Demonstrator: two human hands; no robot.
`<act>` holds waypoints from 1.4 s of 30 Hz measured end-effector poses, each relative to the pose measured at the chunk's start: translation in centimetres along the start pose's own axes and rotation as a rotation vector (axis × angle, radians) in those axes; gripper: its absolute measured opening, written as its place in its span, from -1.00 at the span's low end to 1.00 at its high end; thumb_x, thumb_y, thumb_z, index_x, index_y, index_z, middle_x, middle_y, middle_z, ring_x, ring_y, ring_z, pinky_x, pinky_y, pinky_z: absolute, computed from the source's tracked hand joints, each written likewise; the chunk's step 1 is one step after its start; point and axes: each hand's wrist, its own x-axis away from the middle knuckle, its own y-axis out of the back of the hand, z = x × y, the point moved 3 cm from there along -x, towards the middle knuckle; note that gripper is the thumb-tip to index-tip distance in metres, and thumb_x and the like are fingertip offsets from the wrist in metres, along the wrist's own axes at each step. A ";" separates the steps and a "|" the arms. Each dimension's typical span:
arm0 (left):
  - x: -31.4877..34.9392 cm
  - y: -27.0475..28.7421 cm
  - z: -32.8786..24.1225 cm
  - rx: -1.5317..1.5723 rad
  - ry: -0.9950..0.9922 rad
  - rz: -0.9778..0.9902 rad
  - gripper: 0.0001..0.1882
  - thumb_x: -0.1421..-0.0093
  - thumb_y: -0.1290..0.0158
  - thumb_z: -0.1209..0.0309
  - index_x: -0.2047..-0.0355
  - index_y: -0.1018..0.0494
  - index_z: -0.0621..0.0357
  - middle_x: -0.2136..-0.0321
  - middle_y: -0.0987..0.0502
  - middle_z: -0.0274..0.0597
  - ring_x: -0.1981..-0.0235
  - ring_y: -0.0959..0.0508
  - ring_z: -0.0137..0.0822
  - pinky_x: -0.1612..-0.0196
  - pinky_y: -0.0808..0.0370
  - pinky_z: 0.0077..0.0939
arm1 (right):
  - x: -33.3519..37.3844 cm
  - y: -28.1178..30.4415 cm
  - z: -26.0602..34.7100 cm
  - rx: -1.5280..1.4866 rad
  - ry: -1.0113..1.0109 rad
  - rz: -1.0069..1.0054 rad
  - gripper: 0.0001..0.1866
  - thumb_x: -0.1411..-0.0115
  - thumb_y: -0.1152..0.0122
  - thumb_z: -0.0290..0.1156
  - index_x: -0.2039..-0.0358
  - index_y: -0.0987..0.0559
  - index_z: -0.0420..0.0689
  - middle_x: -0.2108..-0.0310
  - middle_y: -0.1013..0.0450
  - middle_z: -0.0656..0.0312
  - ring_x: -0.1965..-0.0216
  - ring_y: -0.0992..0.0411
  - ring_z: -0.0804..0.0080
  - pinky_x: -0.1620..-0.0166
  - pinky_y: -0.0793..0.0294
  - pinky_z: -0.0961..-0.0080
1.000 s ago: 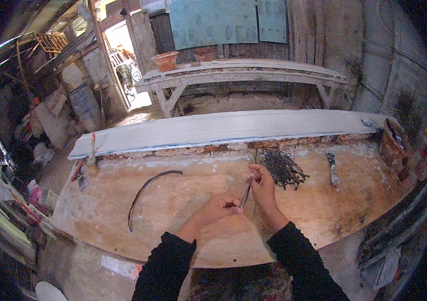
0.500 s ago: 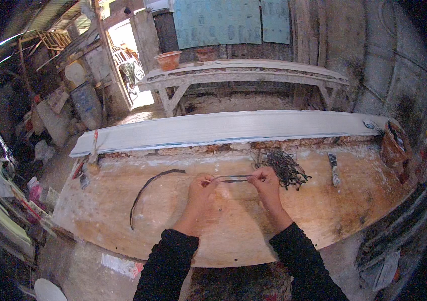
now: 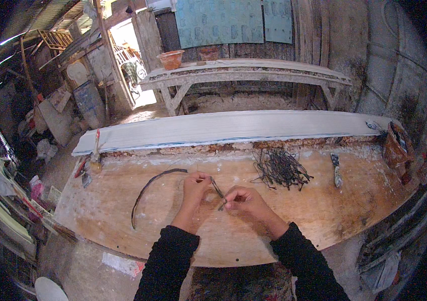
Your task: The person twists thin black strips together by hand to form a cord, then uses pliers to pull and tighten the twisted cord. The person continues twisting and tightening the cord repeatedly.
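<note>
Over the middle of the wooden board, both my hands are pinched on a short dark cord [image 3: 217,188]. My left hand [image 3: 196,189] grips its upper end, while my right hand [image 3: 243,200] pinches the lower end, nearer to me. The cord slants down to the right between them, and a bit of it sticks out past the right fingertips. Left of my hands, a long curved bundle of dark strands [image 3: 145,189] lies on the board. Beyond my right hand is a tangled pile of dark, knotted-looking cords [image 3: 284,169].
A long white panel [image 3: 223,129] runs along the board's [image 3: 273,246] far side. A brush [image 3: 96,145] stands at the left, a wrapped bundle [image 3: 336,170] lies right of the pile, and a brown pot [image 3: 398,145] sits far right. Behind is a white bench [image 3: 248,75] with an orange bowl [image 3: 171,59].
My right hand has moved left and toward me, close to the left hand. The cord, stretched level between them before, now slants downward to the right.
</note>
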 end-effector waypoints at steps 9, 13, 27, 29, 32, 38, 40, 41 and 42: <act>1.6 -2.7 -0.8 -0.151 -0.019 0.259 -0.94 0.06 -0.08 0.54 0.57 -0.41 0.23 0.59 -0.45 -0.33 0.55 -0.40 -0.53 0.46 -0.32 -0.70 | -1.0 2.3 -0.1 -0.048 0.197 -0.258 -0.87 0.09 -0.16 -0.60 0.58 -0.38 -0.15 0.56 -0.32 0.38 0.51 -0.28 0.69 0.41 -0.27 0.73; 4.2 -5.4 -3.6 -0.539 -0.068 0.516 -0.91 0.07 -0.10 0.54 0.55 -0.39 0.22 0.56 -0.40 -0.40 0.51 -0.37 -0.58 0.42 -0.30 -0.73 | -1.9 6.0 -2.5 0.219 0.226 -0.554 -0.89 0.07 -0.09 -0.61 0.56 -0.36 -0.14 0.60 -0.25 0.42 0.56 -0.22 0.70 0.44 -0.24 0.74; 4.4 -4.6 -2.8 -0.236 -0.160 0.670 -0.85 0.08 -0.12 0.50 0.58 -0.33 0.15 0.60 -0.33 -0.46 0.56 -0.31 -0.62 0.50 -0.26 -0.72 | -1.3 6.4 -1.5 0.590 0.333 -0.809 -0.88 0.03 -0.14 -0.44 0.44 -0.52 -0.17 0.52 -0.24 0.35 0.51 -0.21 0.60 0.44 -0.19 0.70; 3.9 -4.5 -3.4 -0.415 -0.218 0.470 -0.87 0.09 -0.11 0.50 0.56 -0.35 0.16 0.63 -0.33 -0.45 0.58 -0.31 -0.61 0.52 -0.26 -0.71 | -1.2 7.0 -1.2 0.631 0.339 -0.824 -0.90 0.05 -0.16 -0.45 0.48 -0.53 -0.17 0.48 -0.24 0.32 0.47 -0.23 0.57 0.41 -0.20 0.68; 2.8 -3.5 -4.0 -0.629 -0.303 0.093 -0.88 0.10 -0.11 0.51 0.53 -0.39 0.17 0.65 -0.35 -0.41 0.60 -0.32 -0.58 0.54 -0.27 -0.70 | -1.2 7.0 -0.9 0.532 0.289 -0.754 -0.91 0.07 -0.17 -0.46 0.51 -0.53 -0.17 0.46 -0.26 0.30 0.43 -0.25 0.56 0.38 -0.22 0.66; 1.1 -0.9 -3.9 -0.380 -0.316 -0.162 -0.89 0.11 -0.11 0.54 0.52 -0.42 0.20 0.62 -0.41 -0.37 0.61 -0.35 -0.57 0.54 -0.29 -0.70 | -0.4 2.5 0.1 0.385 0.277 -0.288 -0.89 0.05 -0.18 -0.43 0.50 -0.52 -0.19 0.42 -0.29 0.30 0.37 -0.27 0.56 0.32 -0.24 0.65; 0.7 -0.2 -3.5 -0.340 -0.293 -0.174 -0.90 0.10 -0.10 0.55 0.52 -0.42 0.21 0.62 -0.43 -0.35 0.60 -0.36 -0.57 0.55 -0.29 -0.72 | 0.0 0.1 0.8 0.275 0.266 -0.094 -0.87 0.04 -0.17 -0.41 0.49 -0.52 -0.20 0.40 -0.30 0.30 0.36 -0.27 0.55 0.30 -0.25 0.65; 0.9 -0.6 -3.6 -0.324 -0.242 -0.157 -0.90 0.10 -0.09 0.55 0.51 -0.42 0.22 0.63 -0.43 -0.35 0.60 -0.37 -0.57 0.55 -0.29 -0.72 | 0.3 -1.0 1.2 0.218 0.237 -0.039 -0.86 0.04 -0.17 -0.41 0.48 -0.52 -0.20 0.39 -0.30 0.30 0.35 -0.27 0.55 0.29 -0.25 0.65; 1.1 -1.0 -3.8 -0.309 -0.190 -0.139 -0.91 0.09 -0.09 0.56 0.51 -0.42 0.23 0.63 -0.43 -0.35 0.60 -0.37 -0.58 0.55 -0.29 -0.73 | 0.5 -1.6 1.3 0.160 0.209 0.016 -0.86 0.03 -0.17 -0.40 0.47 -0.52 -0.20 0.38 -0.31 0.30 0.34 -0.28 0.55 0.29 -0.25 0.65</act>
